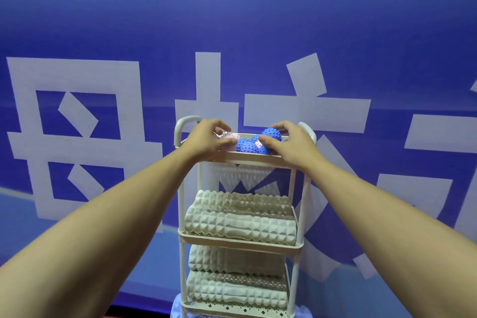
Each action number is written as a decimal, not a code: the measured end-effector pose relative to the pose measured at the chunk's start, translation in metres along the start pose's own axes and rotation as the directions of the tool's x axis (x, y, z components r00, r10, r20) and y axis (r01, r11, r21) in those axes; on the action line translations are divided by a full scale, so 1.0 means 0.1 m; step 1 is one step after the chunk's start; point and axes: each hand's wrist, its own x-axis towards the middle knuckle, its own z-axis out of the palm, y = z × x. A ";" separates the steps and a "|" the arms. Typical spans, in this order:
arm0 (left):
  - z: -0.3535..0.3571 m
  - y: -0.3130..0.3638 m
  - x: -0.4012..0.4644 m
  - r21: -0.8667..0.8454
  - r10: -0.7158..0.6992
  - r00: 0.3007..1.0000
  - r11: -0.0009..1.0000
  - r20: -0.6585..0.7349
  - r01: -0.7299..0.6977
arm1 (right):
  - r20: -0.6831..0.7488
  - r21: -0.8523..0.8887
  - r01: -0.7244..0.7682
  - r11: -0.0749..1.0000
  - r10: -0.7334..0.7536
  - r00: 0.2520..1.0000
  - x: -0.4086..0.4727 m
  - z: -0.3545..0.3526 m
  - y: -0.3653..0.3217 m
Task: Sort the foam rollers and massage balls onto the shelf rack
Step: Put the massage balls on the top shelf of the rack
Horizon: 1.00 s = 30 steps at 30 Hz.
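1. while both arms are stretched forward to the top tier of the white shelf rack [296, 245], the massage balls are being dealt with at twelve o'clock from the rack's middle.
2. the left hand [206, 141] is seen curled round a pink spiked ball [229, 141] at the tray's nine o'clock side; the fingers are bent over it and the thumb is tucked below, so it is judged to be gripped.
3. the right hand [289, 143] is curled over the upper blue spiked ball [272, 134] at the three o'clock side, thumb pressed against its near face; it is judged to be held, probably so that the pile is kept from rolling.
4. two more blue spiked balls [244, 145] are packed between the hands, touching one another, and a second pink one is glimpsed among them; they are held in by the tray's raised rim.
5. the cream foam rollers [240, 224] are laid lengthwise on the tiers at six o'clock, two on the middle tier and two on the one below, each pair stacked touching so that the tiers' rims stop them rolling off.
6. the sorting is judged to be nearly finished, with only the settling of the balls left.
7. a blue wall with large white characters [74, 137] is seen behind.
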 end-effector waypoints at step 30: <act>0.21 -0.01 -0.33 0.349 0.169 0.982 0.918 0.085 -0.189 | 0.031 -0.661 0.091 0.745 -0.095 0.995 -0.12 -0.27 0.01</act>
